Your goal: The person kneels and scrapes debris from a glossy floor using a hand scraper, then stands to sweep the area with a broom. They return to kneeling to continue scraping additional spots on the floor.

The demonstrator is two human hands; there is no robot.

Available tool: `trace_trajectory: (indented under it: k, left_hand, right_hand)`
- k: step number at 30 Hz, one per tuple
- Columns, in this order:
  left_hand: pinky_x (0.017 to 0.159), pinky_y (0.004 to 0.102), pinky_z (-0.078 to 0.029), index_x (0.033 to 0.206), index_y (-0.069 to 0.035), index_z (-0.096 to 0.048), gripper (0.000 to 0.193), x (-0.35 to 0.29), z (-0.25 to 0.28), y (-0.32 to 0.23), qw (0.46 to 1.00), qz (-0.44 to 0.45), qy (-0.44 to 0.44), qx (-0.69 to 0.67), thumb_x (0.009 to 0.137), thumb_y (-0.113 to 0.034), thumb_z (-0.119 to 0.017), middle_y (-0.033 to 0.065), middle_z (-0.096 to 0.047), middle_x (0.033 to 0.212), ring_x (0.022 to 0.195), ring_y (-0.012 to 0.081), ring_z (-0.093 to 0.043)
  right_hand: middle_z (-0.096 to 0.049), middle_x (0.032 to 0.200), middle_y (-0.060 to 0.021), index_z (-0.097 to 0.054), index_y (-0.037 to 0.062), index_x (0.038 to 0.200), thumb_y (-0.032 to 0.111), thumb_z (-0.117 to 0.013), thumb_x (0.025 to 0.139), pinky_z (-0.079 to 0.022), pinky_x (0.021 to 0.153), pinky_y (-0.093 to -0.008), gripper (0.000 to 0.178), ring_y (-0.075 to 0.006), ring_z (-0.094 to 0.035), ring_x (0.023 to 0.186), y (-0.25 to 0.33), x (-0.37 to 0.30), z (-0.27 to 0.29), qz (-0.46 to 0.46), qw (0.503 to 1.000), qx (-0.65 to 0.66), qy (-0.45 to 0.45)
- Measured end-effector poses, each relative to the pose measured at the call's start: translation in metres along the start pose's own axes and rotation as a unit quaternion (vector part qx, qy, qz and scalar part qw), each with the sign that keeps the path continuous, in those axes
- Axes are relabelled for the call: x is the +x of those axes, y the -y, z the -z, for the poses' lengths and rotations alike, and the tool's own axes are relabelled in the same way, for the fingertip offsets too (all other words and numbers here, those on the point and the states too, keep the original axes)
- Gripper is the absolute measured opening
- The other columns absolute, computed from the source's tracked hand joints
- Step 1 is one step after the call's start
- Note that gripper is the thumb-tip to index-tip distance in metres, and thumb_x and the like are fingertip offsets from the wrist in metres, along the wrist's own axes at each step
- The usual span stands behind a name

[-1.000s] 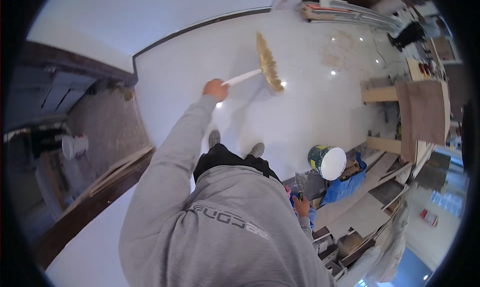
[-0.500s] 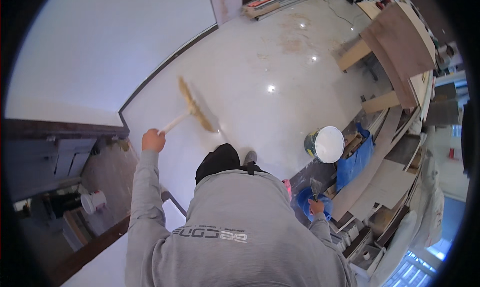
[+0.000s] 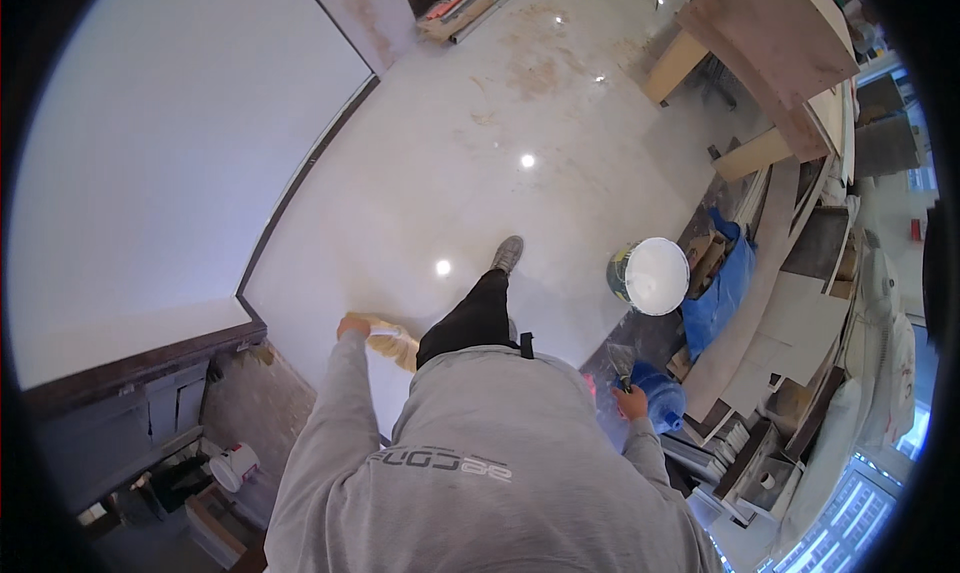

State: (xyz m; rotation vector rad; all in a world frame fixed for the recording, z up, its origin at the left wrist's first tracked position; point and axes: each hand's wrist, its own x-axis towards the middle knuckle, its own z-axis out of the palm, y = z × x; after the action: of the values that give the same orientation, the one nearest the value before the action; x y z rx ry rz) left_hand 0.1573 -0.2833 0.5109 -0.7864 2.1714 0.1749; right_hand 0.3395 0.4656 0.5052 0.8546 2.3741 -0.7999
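My left hand [image 3: 353, 326] is closed round the pale handle of a wide brush with yellowish, fluffy bristles [image 3: 395, 345]. The brush hangs low beside my left leg, over the pale floor, and my body partly hides it. On the other side, my right hand [image 3: 632, 403] grips a putty knife [image 3: 624, 365] by its dark handle, its wide blade pointing away from me. Just past that hand lies a blue water jug [image 3: 658, 398]. Farther ahead, a tub [image 3: 657, 276] with a white inside stands on the floor.
Along the right are a blue bag [image 3: 722, 288], wooden boards [image 3: 780, 373] and a curved brown panel [image 3: 775, 48]. A large white panel [image 3: 190, 143] with a dark edge fills the left. Long strips [image 3: 480, 8] lie at the far end. A white bucket [image 3: 234, 467] is at lower left.
My left hand has come down and nearer my body with the brush. My left leg's dark knee has lowered, and a shoe now shows farther forward. The right hand still holds the putty knife.
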Motion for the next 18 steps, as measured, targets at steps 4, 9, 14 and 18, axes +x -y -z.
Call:
trace_trajectory:
  k: [4,9,14,18]
  left_hand:
    - [0.093,0.0364,-0.050,0.107,-0.005,-0.069,0.038,0.043,0.049,-0.056,0.996,0.075,-0.016,-0.052,0.087,-0.031,-0.052,0.0159,-0.065,0.118,0.113,0.0303,-0.061]
    - [0.093,0.0360,-0.049,0.105,0.000,-0.066,0.039,0.127,0.126,-0.218,0.993,0.056,-0.045,-0.095,0.082,-0.030,-0.057,0.0194,-0.066,0.114,0.112,0.0305,-0.062]
    - [0.099,0.0361,-0.045,0.115,0.003,-0.063,0.049,0.201,0.239,-0.329,0.990,0.000,-0.066,-0.124,0.078,-0.028,-0.059,0.0220,-0.062,0.122,0.118,0.0334,-0.058]
    - [0.076,0.0410,-0.049,0.084,0.002,-0.067,0.029,0.195,0.300,-0.441,0.969,-0.036,-0.099,-0.223,0.078,-0.023,-0.054,0.0221,-0.066,0.089,0.087,0.0331,-0.064]
  right_hand:
    - [-0.053,0.055,-0.0050,-0.055,0.0040,0.080,0.023,-0.073,0.080,-0.038,0.035,-0.0324,0.026,-0.0168,-0.051,0.039,0.092,-0.031,0.021,-0.149,0.982,0.079,0.082]
    - [-0.053,0.055,-0.0031,-0.055,0.0046,0.079,0.023,-0.072,0.081,-0.039,0.036,-0.0309,0.026,-0.0143,-0.050,0.040,0.132,-0.021,0.074,-0.207,0.970,0.128,0.019]
    - [-0.058,0.060,-0.0074,-0.059,0.0011,0.083,0.029,-0.072,0.081,-0.041,0.041,-0.0331,0.031,-0.0162,-0.052,0.044,0.230,0.007,0.095,-0.169,0.961,0.217,-0.021]
    - [-0.057,0.062,-0.0143,-0.060,-0.0022,0.086,0.033,-0.071,0.081,-0.044,0.055,-0.0406,0.037,-0.0283,-0.058,0.057,0.213,0.005,0.081,-0.098,0.989,0.066,-0.094]
